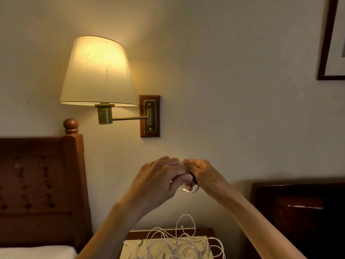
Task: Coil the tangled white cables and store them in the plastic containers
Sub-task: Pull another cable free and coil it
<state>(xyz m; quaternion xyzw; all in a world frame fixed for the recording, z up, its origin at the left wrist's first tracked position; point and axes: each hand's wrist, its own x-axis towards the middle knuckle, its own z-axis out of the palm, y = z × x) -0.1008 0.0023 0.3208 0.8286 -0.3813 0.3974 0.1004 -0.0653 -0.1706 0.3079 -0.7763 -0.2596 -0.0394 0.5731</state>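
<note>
Both hands are raised in front of the wall, close together. My left hand (160,176) and my right hand (200,172) both grip a small coil of white cable (188,189), of which a loop and a connector show below the fingers. Most of that coil is hidden between the hands. A tangled heap of white cables (179,243) lies below on a pale sheet on the nightstand (168,233), at the bottom edge of the view. No plastic container is in view.
A lit wall lamp (99,71) on a brass arm hangs upper left. A dark wooden headboard (43,184) and a white pillow (35,252) are at left. Dark wooden furniture (298,212) stands at right, a picture frame (328,53) above it.
</note>
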